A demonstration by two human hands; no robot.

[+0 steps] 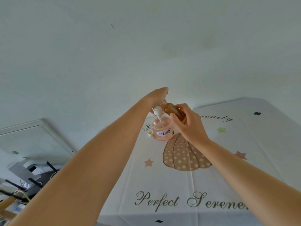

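Your left hand (pixel 157 97) curls over the white pump (pixel 157 112) of the pink soap bottle (pixel 162 130), which stands on the printed tablecloth (pixel 228 160). Your right hand (pixel 189 126) grips a brown bottle (pixel 174 111), tilted with its mouth at the pump. A small white cap (pixel 150 133) lies just beside the soap bottle.
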